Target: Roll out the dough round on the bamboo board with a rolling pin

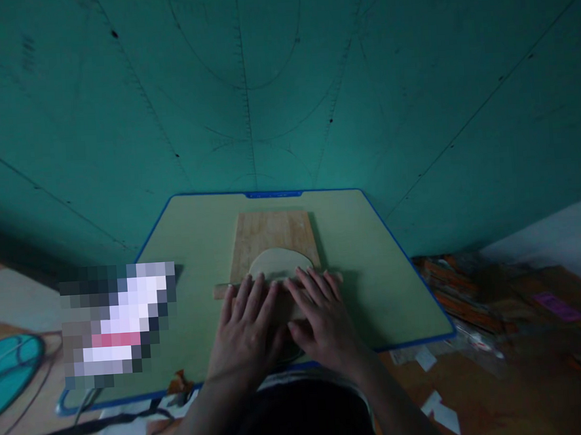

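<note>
A flat, pale sheet of dough or clay lies on a light wooden board. Across its near part runs a wooden rolling pin, its two ends showing beyond my fingers. My left hand rests palm down with its fingers stretched over the left half of the pin. Beside it, my right hand lies flat over the right half, fingers spread. Both hands cover the middle of the pin and the near part of the sheet.
The board is on a pale green table with a blue rim, against a green wall. A pixelated bright object lies at the left, with a cable below. Brown scraps sit at the near left edge; clutter covers the floor at right.
</note>
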Demonstrator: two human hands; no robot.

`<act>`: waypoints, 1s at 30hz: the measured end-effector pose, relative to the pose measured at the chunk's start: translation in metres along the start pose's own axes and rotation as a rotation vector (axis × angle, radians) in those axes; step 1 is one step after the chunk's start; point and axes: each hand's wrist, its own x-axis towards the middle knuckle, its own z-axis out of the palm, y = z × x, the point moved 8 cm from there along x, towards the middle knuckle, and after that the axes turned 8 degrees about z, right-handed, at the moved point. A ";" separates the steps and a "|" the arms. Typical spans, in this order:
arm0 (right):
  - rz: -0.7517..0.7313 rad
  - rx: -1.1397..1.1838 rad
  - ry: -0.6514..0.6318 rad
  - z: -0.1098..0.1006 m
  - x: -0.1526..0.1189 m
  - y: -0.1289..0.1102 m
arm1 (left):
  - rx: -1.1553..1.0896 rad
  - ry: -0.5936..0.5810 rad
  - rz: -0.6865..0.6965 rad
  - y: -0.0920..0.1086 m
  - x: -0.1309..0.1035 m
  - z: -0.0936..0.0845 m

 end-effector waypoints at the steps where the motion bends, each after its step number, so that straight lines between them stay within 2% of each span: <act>1: -0.004 0.004 0.000 0.000 0.000 0.000 | -0.004 0.004 -0.010 0.000 0.000 -0.001; 9: 0.017 0.028 0.005 0.002 0.001 0.002 | -0.010 0.023 -0.020 0.000 0.004 -0.007; 30: 0.004 0.028 0.061 -0.001 0.001 0.001 | -0.027 0.038 -0.031 0.000 0.003 -0.007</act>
